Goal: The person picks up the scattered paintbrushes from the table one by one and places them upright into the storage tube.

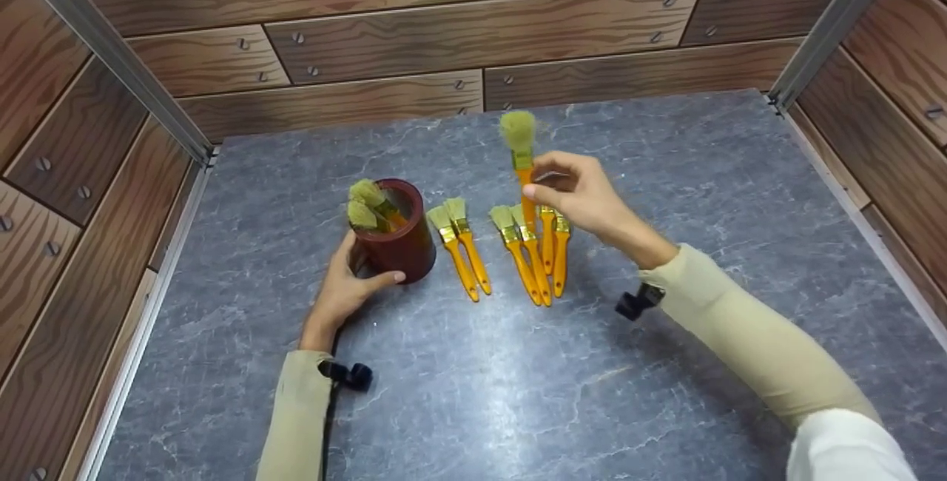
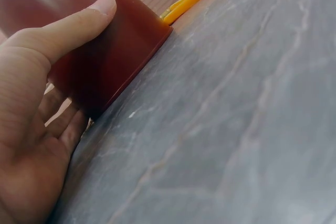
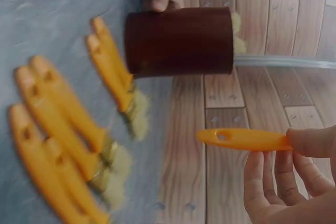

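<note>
A dark red-brown cylindrical cup [image 1: 405, 253] stands on the table at left centre, with at least two paintbrushes [image 1: 366, 191] in it, bristles up. My left hand [image 1: 342, 290] holds the cup from the left, its thumb along the front and its fingers round the far side. Between thumb and fingers, my right hand [image 1: 588, 196] pinches a paintbrush [image 1: 519, 133] by its orange handle, bristles upward, above the table. In the right wrist view the free end of that handle [image 3: 236, 138] points towards the cup. Under the right hand lie several more paintbrushes [image 1: 523, 263].
Two paintbrushes [image 1: 464, 248] lie side by side just right of the cup, bristles towards the back. The grey marble-patterned table [image 1: 473, 392] is bounded by wood-patterned walls [image 1: 385, 44] at the back and sides. Metal posts [image 1: 140, 74] stand at the back corners.
</note>
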A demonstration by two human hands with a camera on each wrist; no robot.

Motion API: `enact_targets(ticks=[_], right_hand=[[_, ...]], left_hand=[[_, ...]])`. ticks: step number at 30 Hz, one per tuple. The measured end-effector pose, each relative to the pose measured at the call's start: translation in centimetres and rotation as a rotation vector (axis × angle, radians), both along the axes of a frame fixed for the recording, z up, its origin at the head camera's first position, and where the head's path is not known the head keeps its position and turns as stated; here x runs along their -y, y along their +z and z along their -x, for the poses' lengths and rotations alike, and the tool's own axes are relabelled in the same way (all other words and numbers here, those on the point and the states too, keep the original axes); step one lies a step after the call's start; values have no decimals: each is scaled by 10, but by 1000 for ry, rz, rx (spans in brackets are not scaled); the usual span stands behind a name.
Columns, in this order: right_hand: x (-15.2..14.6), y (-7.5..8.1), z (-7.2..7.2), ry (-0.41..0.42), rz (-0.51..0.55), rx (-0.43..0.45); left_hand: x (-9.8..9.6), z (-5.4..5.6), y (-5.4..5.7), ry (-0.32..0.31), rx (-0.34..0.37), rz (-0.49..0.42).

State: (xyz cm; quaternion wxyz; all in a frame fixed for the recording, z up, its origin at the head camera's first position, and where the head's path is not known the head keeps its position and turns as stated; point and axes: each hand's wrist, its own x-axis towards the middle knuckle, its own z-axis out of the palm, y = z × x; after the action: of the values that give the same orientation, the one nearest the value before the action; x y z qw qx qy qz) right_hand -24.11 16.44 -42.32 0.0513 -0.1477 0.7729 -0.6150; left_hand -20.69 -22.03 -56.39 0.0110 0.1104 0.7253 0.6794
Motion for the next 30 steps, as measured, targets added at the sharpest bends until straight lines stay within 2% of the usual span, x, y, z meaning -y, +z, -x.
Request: enact_targets(ticks=[10,17,22,30], right_hand=[[49,18,10,86,85,-98],[83,28,17,122,135,-145],[101,35,21,153,133,-175],[121,38,26,149,131,-186]], left_hand=[[0,-2,-2,2,-8,-5],[0,-2,0,10,14,-1],[0,-1,1,4,10,-2],[0,1,0,-14,-8,-15]])
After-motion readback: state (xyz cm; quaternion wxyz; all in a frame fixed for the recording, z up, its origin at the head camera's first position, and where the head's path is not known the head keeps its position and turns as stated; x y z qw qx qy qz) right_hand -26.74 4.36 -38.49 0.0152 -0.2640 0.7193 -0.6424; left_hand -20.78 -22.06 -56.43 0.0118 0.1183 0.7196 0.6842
